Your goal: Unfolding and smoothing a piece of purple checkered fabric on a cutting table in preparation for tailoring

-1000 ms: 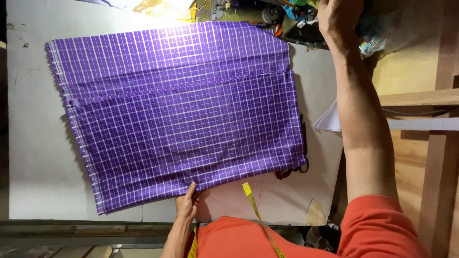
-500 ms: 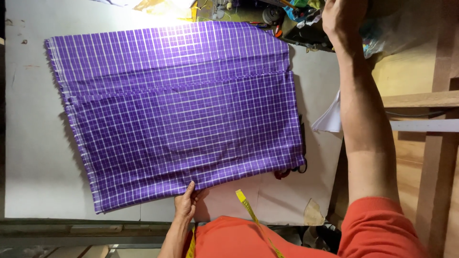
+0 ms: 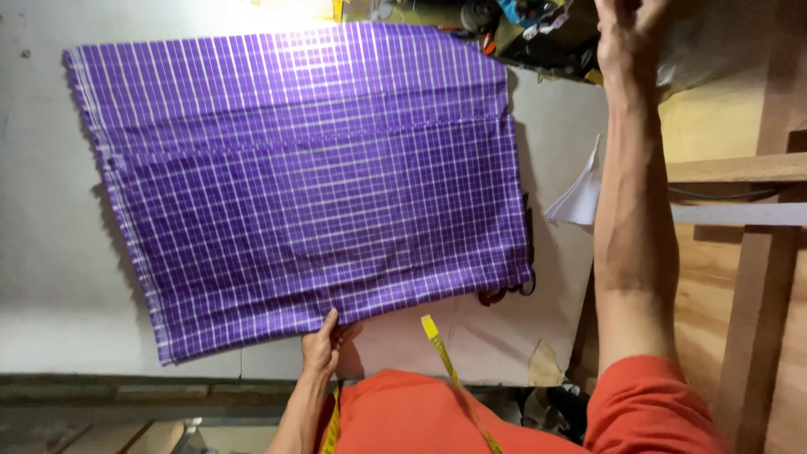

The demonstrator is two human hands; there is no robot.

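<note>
A purple checked cloth (image 3: 319,185) lies spread flat on a white table (image 3: 50,277). My left hand (image 3: 322,346) rests at the cloth's near edge, fingers gripping the hem. My right arm stretches far out past the cloth's right side. My right hand (image 3: 629,29) is at the back right by a pile of clutter, fingers apart, partly cut off by the frame's top, nothing visible in it. A yellow measuring tape (image 3: 445,357) hangs from my neck over my orange shirt.
Dark-handled scissors (image 3: 508,292) poke out from under the cloth's near right corner. A white paper sheet (image 3: 580,197) hangs off the table's right edge. Wooden beams (image 3: 740,168) stand to the right. Assorted clutter (image 3: 521,25) lies at the back.
My right hand has opened its fingers a little at the back right. The left hand and the cloth have stayed where they were.
</note>
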